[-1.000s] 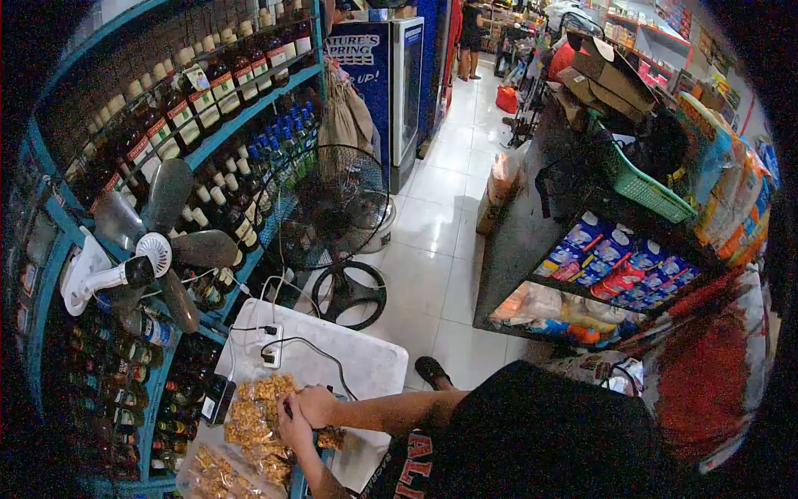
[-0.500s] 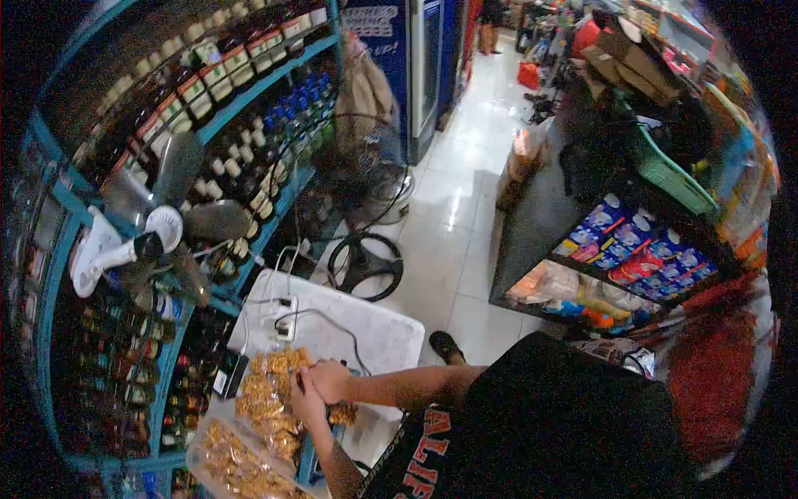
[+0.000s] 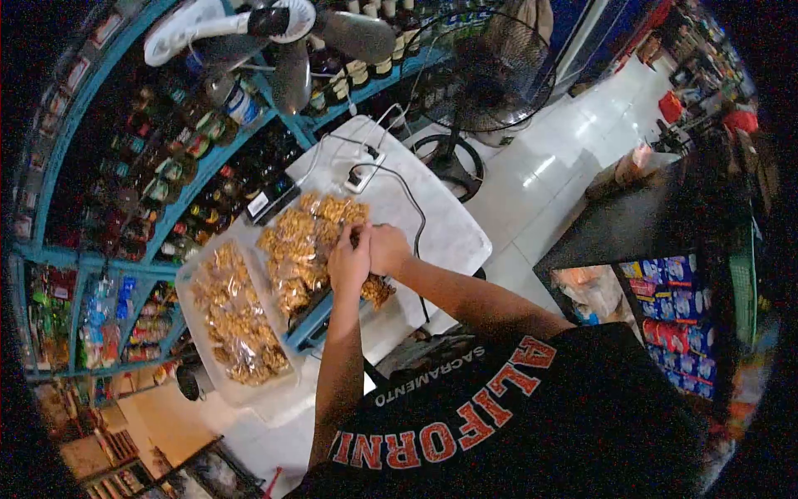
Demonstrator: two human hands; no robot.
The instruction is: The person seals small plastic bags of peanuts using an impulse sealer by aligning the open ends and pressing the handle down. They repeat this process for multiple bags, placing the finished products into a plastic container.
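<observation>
My left hand (image 3: 347, 259) and my right hand (image 3: 388, 249) are pressed together over the white table (image 3: 449, 229), fingers curled. What they grip is hidden beneath them. Clear plastic bags of golden-brown crunchy snacks (image 3: 291, 237) lie heaped against my left hand. Below my wrists, a few darker snack pieces (image 3: 378, 292) show by my right forearm. A blue bar-like object (image 3: 314, 320) runs under the left forearm, partly covered. To the left, a translucent plastic tub (image 3: 189, 293) contains more bagged snacks (image 3: 237, 320).
A white power strip (image 3: 357, 179) with plugged cords and a dark box (image 3: 272, 205) lie at the table's far side. Blue shelves (image 3: 212, 154) of bottles stand left. One white fan (image 3: 216, 29) hangs upper left; a black standing fan (image 3: 482, 75) is beyond the table.
The view has swung, so the table, tub and hands appear higher and the shelves have shifted. Both hands stay together beside the snack bags.
</observation>
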